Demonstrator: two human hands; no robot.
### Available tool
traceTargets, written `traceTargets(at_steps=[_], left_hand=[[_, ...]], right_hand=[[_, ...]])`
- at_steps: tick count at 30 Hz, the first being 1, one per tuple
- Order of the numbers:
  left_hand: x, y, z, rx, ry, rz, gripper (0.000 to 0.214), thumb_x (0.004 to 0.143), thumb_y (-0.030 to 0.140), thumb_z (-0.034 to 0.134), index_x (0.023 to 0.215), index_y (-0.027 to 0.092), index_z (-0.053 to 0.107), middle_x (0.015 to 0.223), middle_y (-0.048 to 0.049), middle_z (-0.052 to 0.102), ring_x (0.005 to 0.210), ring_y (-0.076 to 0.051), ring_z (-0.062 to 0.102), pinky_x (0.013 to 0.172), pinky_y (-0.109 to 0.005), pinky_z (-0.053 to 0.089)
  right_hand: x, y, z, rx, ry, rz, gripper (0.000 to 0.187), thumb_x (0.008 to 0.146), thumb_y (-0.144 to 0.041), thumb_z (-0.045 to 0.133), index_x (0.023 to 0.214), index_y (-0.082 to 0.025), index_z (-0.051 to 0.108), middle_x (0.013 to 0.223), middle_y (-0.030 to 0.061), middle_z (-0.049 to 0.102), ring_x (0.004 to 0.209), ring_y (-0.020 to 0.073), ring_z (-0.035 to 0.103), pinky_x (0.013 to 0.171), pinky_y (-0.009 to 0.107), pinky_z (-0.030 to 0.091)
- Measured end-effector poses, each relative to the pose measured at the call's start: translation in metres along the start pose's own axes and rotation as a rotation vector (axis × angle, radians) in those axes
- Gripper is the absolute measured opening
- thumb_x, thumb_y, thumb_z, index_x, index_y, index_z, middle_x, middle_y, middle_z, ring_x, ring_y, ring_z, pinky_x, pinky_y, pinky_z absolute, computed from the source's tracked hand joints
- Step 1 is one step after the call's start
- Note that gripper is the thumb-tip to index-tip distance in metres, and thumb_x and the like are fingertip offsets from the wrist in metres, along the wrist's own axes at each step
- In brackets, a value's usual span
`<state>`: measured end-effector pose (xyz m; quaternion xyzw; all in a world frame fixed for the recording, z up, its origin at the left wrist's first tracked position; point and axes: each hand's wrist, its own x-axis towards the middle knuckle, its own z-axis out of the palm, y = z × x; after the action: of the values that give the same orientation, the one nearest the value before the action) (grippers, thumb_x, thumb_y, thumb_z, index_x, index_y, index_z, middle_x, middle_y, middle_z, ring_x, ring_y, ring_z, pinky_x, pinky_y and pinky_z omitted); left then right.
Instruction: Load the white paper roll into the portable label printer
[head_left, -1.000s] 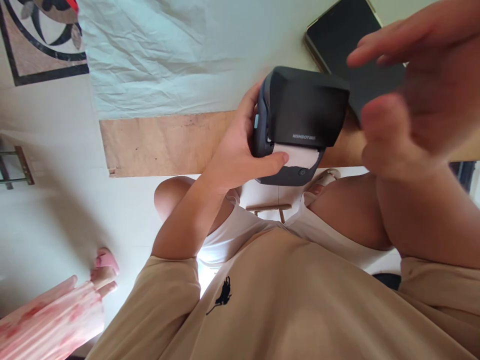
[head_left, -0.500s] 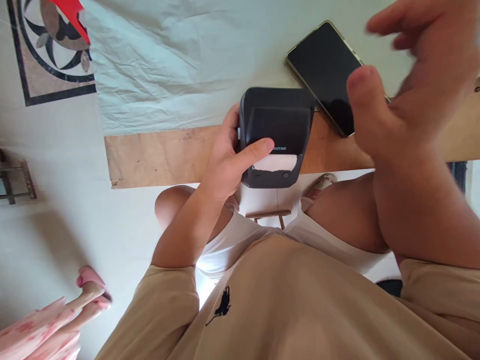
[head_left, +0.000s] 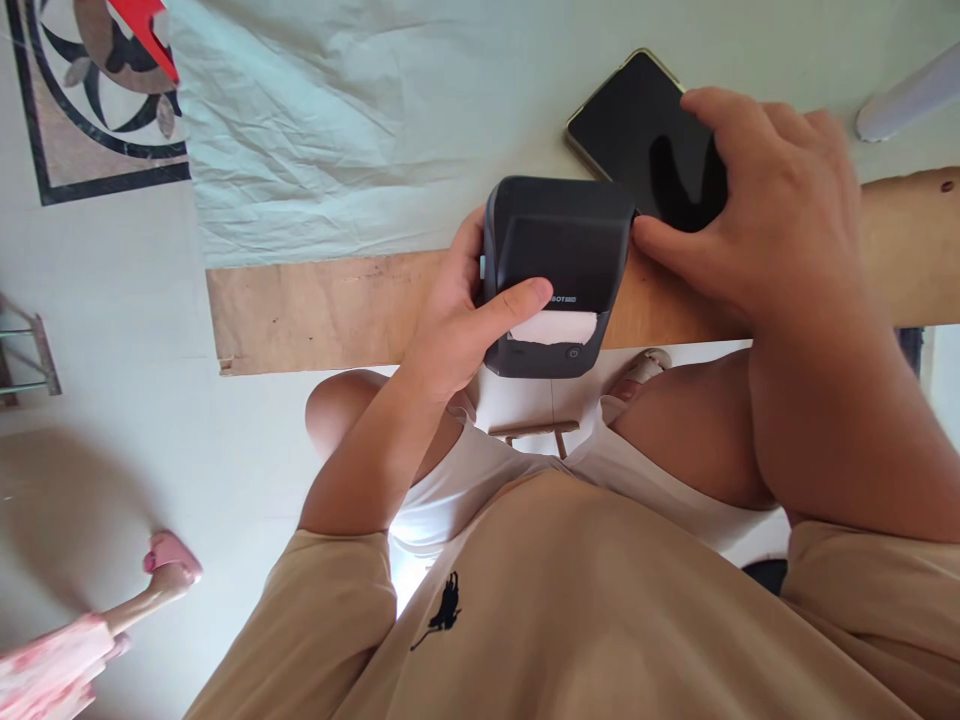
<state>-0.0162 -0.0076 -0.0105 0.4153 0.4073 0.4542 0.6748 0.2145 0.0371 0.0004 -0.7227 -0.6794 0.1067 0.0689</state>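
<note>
My left hand (head_left: 465,310) is wrapped round the left side of a small black label printer (head_left: 570,240), its thumb lying across the front. A strip of white paper (head_left: 555,327) shows at the printer's slot, above a power button. Over the right part of a black smartphone (head_left: 645,130) hovers my right hand (head_left: 780,200), thumb and fingers spread apart. Its thumb tip is close to the printer's right edge; I cannot tell whether it touches. The phone lies screen up, partly covered by the printer and this hand.
A pale green cloth (head_left: 315,130) covers the table, with a bare wooden edge (head_left: 322,315) in front. At the right lies a white cylinder (head_left: 907,95). On the left, a person's foot in a pink slipper (head_left: 172,555) is on the floor near a metal-framed stand (head_left: 34,355).
My right hand has come down and left, from beside the phone to over it, uncovering the white cylinder. My left hand keeps the printer nearly still. The person at the left has stepped.
</note>
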Motion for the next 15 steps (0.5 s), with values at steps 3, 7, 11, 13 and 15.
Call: traceTargets(at_steps=[3, 7, 11, 13, 15], left_hand=[[-0.001, -0.001, 0.001, 0.017, 0.028, -0.004, 0.04, 0.078, 0.041, 0.075, 0.111, 0.024, 0.061, 0.108, -0.0014, 0.065, 0.105, -0.016, 0.065, 0.089, -0.025, 0.055], [-0.003, 0.0, 0.003, 0.011, 0.04, -0.021, 0.04, 0.078, 0.045, 0.075, 0.11, 0.027, 0.059, 0.105, -0.0005, 0.066, 0.106, -0.018, 0.065, 0.096, -0.031, 0.056], [-0.002, 0.0, -0.001, 0.002, -0.01, -0.056, 0.037, 0.078, 0.041, 0.075, 0.109, 0.029, 0.06, 0.1, -0.0004, 0.065, 0.111, -0.019, 0.063, 0.105, -0.036, 0.054], [-0.001, -0.002, -0.002, -0.012, 0.007, -0.025, 0.039, 0.076, 0.043, 0.077, 0.108, 0.028, 0.06, 0.101, -0.0003, 0.065, 0.111, -0.019, 0.063, 0.102, -0.035, 0.055], [0.0, -0.002, -0.001, -0.043, 0.031, -0.023, 0.043, 0.073, 0.043, 0.08, 0.108, 0.028, 0.061, 0.102, 0.0002, 0.066, 0.112, -0.019, 0.064, 0.101, -0.033, 0.056]], right_hand=[[-0.001, -0.001, 0.0, 0.011, 0.018, -0.018, 0.095, 0.068, -0.081, 0.06, 0.146, -0.032, 0.039, 0.127, 0.0033, 0.047, 0.082, -0.0008, 0.013, 0.089, 0.02, 0.016], [0.0, -0.002, 0.005, -0.021, 0.066, -0.047, 0.087, 0.071, -0.079, 0.057, 0.145, -0.035, 0.041, 0.129, 0.0027, 0.047, 0.082, 0.0002, 0.012, 0.089, 0.021, 0.017], [-0.001, -0.008, 0.004, -0.028, 0.015, 0.109, 0.098, 0.061, -0.073, 0.068, 0.148, -0.044, 0.031, 0.137, 0.003, 0.04, 0.11, 0.0133, 0.038, 0.106, 0.037, 0.032], [-0.007, -0.009, -0.001, 0.008, 0.015, 0.137, 0.094, 0.064, -0.065, 0.069, 0.147, -0.044, 0.03, 0.145, 0.0008, 0.032, 0.134, 0.0267, 0.034, 0.116, 0.049, 0.029], [-0.016, -0.009, -0.005, 0.104, 0.161, -0.048, 0.076, 0.072, -0.054, 0.064, 0.142, -0.031, 0.043, 0.141, 0.0037, 0.038, 0.132, 0.0224, 0.041, 0.115, 0.041, 0.036]])
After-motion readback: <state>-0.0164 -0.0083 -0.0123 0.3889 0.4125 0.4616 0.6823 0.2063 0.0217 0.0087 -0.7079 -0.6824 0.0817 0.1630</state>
